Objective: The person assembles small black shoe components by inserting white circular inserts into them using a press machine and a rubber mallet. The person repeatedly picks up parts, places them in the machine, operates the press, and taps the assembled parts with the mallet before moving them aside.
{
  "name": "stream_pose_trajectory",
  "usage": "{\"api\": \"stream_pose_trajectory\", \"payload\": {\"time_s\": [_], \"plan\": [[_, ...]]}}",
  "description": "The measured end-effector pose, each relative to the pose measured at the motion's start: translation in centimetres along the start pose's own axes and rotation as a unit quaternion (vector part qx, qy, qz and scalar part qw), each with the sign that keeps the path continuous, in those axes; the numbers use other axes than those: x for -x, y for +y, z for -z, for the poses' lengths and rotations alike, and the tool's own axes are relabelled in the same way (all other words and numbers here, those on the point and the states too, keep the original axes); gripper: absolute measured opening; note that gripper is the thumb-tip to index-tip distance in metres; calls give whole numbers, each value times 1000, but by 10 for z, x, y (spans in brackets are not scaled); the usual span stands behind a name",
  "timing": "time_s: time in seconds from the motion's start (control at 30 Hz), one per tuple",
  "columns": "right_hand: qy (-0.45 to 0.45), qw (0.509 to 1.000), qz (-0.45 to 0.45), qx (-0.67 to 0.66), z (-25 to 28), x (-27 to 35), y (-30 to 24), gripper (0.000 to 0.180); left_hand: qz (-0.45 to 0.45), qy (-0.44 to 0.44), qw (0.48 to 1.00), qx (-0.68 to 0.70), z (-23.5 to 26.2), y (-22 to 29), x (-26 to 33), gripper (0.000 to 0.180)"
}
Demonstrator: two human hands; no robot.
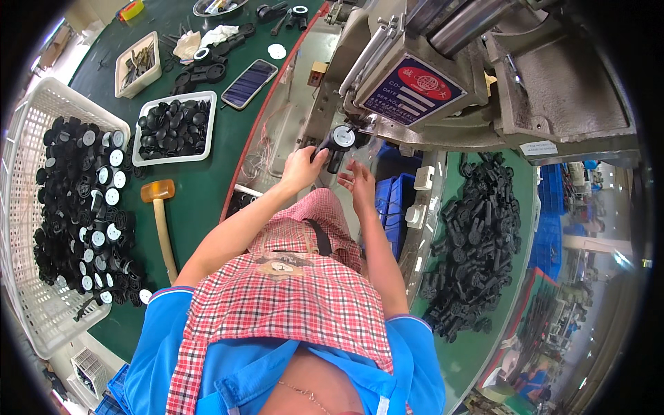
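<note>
Pinched black part (337, 143) with left hand (301, 168), just before press (418, 86). Held right hand (360, 183) near part with fingers loosely spread, contact unclear. Seemed partway along: had one part in work, heap (475, 238) at right, filled crate (22, 207) at left; could not tell finished from waiting.

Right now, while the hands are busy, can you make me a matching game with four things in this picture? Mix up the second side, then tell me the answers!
Things:
1. Mallet
2. Phone
3. White tray
4. Left hand

Matches:
A. Filled with round black pieces
B. Holding a black part with a white disc
C. Amber and pale tan
D. Flat and rectangular, with a dark face

Right pairs: 1-C, 2-D, 3-A, 4-B
</note>
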State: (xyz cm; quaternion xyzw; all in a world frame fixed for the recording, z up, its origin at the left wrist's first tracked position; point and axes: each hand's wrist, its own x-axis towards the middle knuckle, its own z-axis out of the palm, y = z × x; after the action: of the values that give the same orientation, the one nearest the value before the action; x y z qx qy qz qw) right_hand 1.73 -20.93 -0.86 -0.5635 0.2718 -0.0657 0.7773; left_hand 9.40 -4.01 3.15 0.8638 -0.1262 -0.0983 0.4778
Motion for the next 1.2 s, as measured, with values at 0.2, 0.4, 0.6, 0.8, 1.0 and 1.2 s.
{"api": "stream_pose_trajectory", "payload": {"time_s": [0.2,0.4,0.6,0.8,1.0,1.2], "plan": [[-19,999,5,38,8,-5,19,41,4,13,1000,-21,4,10,4,46],[-7,991,-5,137,1,-19,28,30,0,-6,1000,7,10,15,2,43],[34,864,237,444,15,-63,27,26,43,-52,976,208,64,12,39,31],[8,771,317,552,45,-154,23,27,229,107,940,229,157,-84,147,33],[-43,615,256,744,25,-180,11,18,242,196,918,-247,186,-101,179,41],[-62,596,385,702,44,-202,18,13,74,324,909,-252,222,-94,101,24]]}}
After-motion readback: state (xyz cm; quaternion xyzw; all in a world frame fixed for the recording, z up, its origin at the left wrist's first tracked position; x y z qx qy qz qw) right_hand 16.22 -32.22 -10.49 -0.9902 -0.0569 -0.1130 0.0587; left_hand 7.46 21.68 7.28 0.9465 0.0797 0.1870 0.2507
